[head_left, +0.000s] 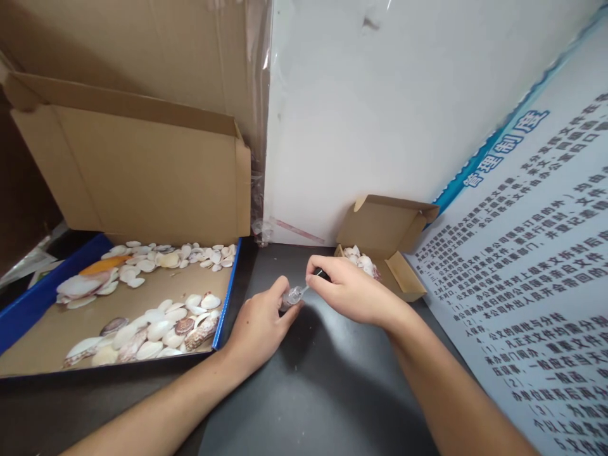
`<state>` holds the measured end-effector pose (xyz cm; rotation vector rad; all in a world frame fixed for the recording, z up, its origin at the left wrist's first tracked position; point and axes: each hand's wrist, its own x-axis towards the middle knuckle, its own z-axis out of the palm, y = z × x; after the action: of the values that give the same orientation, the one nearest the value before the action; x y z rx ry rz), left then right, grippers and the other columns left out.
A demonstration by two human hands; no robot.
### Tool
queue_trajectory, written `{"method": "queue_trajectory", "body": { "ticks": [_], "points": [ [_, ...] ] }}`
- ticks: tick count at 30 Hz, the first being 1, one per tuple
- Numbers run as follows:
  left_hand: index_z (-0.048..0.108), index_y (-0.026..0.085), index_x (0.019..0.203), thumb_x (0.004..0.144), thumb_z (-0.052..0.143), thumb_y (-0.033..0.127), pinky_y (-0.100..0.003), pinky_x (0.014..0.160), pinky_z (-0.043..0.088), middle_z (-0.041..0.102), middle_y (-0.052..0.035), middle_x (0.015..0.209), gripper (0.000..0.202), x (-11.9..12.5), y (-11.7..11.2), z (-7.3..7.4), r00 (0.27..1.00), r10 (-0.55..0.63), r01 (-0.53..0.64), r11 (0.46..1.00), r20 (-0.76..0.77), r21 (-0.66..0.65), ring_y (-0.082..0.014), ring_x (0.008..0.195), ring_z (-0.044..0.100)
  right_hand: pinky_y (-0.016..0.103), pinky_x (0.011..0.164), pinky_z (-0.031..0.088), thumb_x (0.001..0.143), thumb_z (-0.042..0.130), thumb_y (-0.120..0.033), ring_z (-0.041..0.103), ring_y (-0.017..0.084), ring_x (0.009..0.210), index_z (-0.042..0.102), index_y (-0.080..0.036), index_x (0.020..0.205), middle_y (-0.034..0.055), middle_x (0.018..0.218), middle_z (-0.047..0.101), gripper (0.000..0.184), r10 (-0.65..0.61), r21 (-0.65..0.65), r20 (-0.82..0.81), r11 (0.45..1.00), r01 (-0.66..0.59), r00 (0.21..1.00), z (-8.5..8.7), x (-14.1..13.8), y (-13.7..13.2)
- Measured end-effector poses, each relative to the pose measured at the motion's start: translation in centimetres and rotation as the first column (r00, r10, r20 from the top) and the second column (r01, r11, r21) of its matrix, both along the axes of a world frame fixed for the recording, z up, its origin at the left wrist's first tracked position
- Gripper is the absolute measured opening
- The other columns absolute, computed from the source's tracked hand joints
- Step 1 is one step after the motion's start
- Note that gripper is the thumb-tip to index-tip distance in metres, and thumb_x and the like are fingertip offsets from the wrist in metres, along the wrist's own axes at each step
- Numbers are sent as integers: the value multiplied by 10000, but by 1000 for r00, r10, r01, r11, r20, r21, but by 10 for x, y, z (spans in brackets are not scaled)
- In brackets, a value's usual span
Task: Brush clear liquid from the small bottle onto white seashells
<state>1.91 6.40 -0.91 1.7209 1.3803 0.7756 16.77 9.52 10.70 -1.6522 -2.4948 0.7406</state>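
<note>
Between the thumb and fingers of my left hand [263, 326] is a small clear bottle [292, 296], tilted with its neck toward the right. My right hand [349, 288] pinches a black cap [322, 274]. A thin pale stem runs from the cap to the bottle's mouth; whether its tip is still inside I cannot tell. Both hands are just above the dark table [304, 380]. To the left, seashells [161, 329] lie in two groups inside an open blue-edged cardboard box [156, 177].
Behind my right hand stands a small open cardboard box [406, 278] with shells [361, 261] in it. A white panel [361, 114] rises at the back. Along the right leans a board with printed Chinese text [532, 253]. Large brown cardboard [190, 57] stands behind the blue-edged box.
</note>
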Motion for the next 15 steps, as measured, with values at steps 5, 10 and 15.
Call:
{"method": "queue_trajectory", "body": {
  "ticks": [5,10,15],
  "points": [
    [334,231,762,903,497,374,-252,553,209,382,82,592,259,0,0,-1,1000,3,-3,1000,-7,10,-127,558,354,256,614,317,906,426,-211,510,135,695,513,-193,773,-15,752,612,160,13,30,6,999,-13,1000,0,0,0],
    [330,232,760,903,498,376,-250,557,218,378,84,589,263,0,-1,0,1000,-16,16,1000,4,17,-128,562,354,253,610,309,920,427,-231,502,134,702,505,-192,782,-14,763,611,163,8,69,21,998,-9,1000,2,2,0],
    [331,231,747,889,504,345,-250,555,218,405,79,594,252,0,-1,1,1000,-2,2,1000,13,17,-129,560,361,265,611,296,911,429,-212,514,140,709,509,-188,784,-3,778,622,151,41,53,50,998,-44,998,0,0,-4]
  ]
}}
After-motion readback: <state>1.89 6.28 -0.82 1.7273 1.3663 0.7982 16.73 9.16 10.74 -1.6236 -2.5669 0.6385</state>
